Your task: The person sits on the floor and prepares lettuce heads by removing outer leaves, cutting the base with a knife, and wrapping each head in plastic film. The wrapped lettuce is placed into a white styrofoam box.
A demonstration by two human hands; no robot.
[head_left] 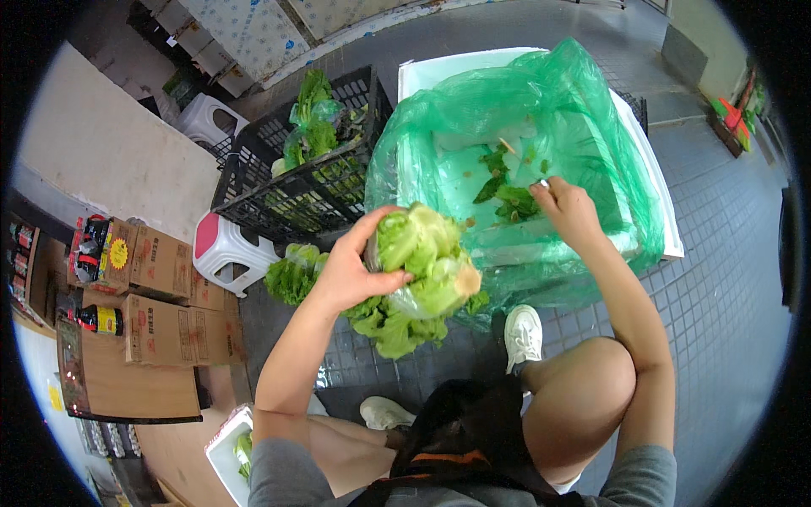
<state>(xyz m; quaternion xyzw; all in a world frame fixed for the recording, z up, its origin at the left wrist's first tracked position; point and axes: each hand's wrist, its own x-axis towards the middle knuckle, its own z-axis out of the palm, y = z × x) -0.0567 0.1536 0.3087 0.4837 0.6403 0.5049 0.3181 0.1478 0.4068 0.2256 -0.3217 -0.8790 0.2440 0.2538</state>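
Observation:
My left hand [353, 269] grips a head of lettuce [422, 260], pale green, its cut stem end turned to the right. Looser leaves hang below it. Over the box to the right, my right hand [568, 211] is closed in a pinch on a green lettuce leaf [517, 204], with a small white bit showing at the fingertips. Beneath that hand, a green plastic bag [591, 135] lines a white foam box [466, 63]. Several torn leaves [492, 186] and small scraps lie inside the bag.
A black plastic crate [291, 190] with leafy greens [317, 118] stands at the back left. Beside it are a white stool [230, 249] and more lettuce [291, 275] on the tiled floor. Cardboard boxes [159, 329] with dark bottles fill the left. A white container [226, 456] sits near my left leg.

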